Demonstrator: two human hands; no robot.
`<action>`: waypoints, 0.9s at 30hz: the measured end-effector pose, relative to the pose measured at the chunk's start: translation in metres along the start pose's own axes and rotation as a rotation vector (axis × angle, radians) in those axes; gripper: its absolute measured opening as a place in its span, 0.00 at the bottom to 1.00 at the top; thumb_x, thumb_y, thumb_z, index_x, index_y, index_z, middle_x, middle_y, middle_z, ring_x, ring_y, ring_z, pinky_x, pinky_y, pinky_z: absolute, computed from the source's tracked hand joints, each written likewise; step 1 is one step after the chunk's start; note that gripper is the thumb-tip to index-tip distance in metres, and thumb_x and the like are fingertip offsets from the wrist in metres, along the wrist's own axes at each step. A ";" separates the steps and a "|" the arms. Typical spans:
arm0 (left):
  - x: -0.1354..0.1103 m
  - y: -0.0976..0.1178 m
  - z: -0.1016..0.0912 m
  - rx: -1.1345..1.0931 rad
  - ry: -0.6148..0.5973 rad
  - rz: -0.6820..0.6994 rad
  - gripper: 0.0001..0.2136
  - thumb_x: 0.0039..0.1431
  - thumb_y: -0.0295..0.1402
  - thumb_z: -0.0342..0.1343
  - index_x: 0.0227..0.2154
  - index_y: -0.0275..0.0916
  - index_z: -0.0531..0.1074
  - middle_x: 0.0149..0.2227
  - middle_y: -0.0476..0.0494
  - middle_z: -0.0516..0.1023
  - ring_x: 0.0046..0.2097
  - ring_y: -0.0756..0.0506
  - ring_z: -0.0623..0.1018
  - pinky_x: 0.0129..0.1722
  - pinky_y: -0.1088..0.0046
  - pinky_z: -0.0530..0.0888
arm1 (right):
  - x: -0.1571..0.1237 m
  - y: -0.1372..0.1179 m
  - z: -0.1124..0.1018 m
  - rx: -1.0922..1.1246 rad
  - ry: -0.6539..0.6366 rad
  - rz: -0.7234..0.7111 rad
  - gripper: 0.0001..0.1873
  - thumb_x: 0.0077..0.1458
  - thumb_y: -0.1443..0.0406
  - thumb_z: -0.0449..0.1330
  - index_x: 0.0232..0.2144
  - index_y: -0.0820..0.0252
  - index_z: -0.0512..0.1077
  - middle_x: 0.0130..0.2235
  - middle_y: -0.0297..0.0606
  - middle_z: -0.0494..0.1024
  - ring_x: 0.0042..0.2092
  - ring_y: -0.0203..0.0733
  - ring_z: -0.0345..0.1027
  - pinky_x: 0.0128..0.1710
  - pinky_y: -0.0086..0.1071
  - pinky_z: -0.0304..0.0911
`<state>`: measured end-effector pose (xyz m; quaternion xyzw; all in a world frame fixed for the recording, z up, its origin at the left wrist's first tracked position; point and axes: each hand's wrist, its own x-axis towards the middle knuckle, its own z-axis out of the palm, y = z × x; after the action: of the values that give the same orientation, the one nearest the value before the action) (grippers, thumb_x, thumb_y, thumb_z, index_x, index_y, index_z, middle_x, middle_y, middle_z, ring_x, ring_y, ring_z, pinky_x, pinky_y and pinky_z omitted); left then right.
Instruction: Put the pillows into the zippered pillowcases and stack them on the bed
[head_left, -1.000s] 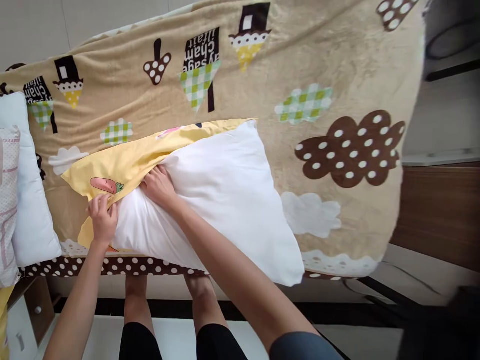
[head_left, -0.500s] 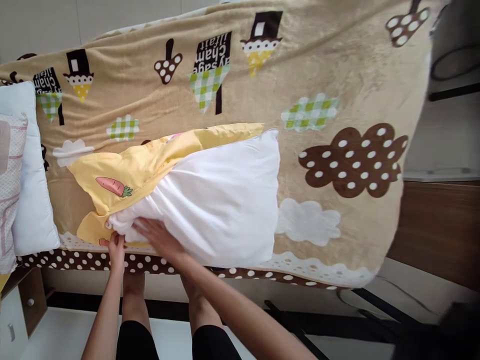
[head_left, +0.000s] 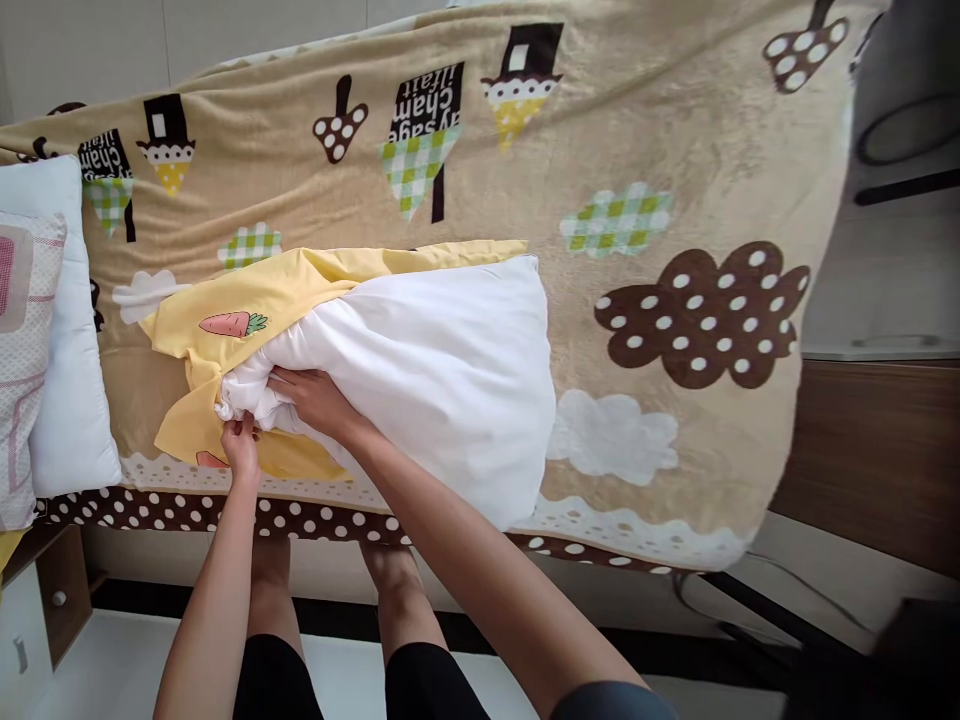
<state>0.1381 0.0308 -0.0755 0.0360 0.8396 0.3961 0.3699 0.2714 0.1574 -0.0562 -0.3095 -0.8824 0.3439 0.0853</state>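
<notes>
Soft, even light, faint fold shadows on white pillow [head_left: 450, 370], lower-right corner dark, blurred; edges stretched

Smooth white cloth pillow [head_left: 442, 360], creased yellow fabric pillowcase [head_left: 247, 285], plush matt blanket [head_left: 517, 190]

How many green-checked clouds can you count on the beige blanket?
2: one green-checked cloud at the far edge of the yellow pillowcase, another cloud beyond and right of the white pillow. More may be hidden underneath.

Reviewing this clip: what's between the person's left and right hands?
In the head view, a bunched end of the white pillow lies between the left hand and the right hand; yellow fabric shows just below it.
</notes>
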 end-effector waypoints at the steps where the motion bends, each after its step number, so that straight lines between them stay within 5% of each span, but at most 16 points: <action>1: -0.003 -0.002 0.000 -0.010 0.004 0.016 0.24 0.46 0.56 0.61 0.23 0.39 0.63 0.21 0.53 0.67 0.25 0.53 0.68 0.27 0.76 0.66 | 0.001 0.001 0.000 0.010 -0.001 0.011 0.34 0.51 0.81 0.48 0.57 0.56 0.69 0.60 0.37 0.71 0.57 0.48 0.68 0.52 0.39 0.62; 11: -0.040 -0.009 -0.035 0.047 -0.031 0.158 0.25 0.47 0.49 0.63 0.17 0.39 0.55 0.22 0.54 0.56 0.28 0.53 0.60 0.31 0.77 0.62 | 0.000 -0.005 -0.010 0.059 -0.061 0.077 0.30 0.54 0.80 0.46 0.53 0.55 0.72 0.57 0.34 0.75 0.55 0.47 0.69 0.51 0.38 0.61; 17: -0.091 0.014 -0.029 0.176 -0.333 0.332 0.19 0.56 0.43 0.58 0.18 0.39 0.61 0.25 0.50 0.63 0.31 0.50 0.65 0.33 0.74 0.65 | 0.009 -0.022 -0.007 0.082 -0.041 0.126 0.22 0.59 0.76 0.49 0.49 0.58 0.74 0.53 0.39 0.78 0.52 0.47 0.71 0.49 0.36 0.61; 20: -0.112 0.025 -0.026 0.179 -0.449 0.371 0.16 0.57 0.41 0.58 0.18 0.39 0.65 0.27 0.47 0.68 0.34 0.47 0.69 0.37 0.72 0.67 | 0.010 -0.031 0.005 0.075 -0.038 -0.021 0.18 0.61 0.72 0.52 0.51 0.60 0.73 0.55 0.43 0.76 0.55 0.47 0.68 0.53 0.38 0.60; 27: -0.099 0.004 -0.048 -0.042 -0.020 0.107 0.17 0.54 0.47 0.59 0.23 0.38 0.67 0.22 0.53 0.61 0.28 0.51 0.62 0.31 0.76 0.63 | -0.027 -0.043 0.014 -0.017 -0.199 -0.423 0.18 0.62 0.71 0.53 0.53 0.63 0.72 0.59 0.47 0.72 0.62 0.47 0.61 0.58 0.44 0.58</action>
<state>0.1778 -0.0319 0.0061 0.0771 0.8242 0.4326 0.3571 0.2665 0.1089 -0.0365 -0.0831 -0.9345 0.3398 0.0656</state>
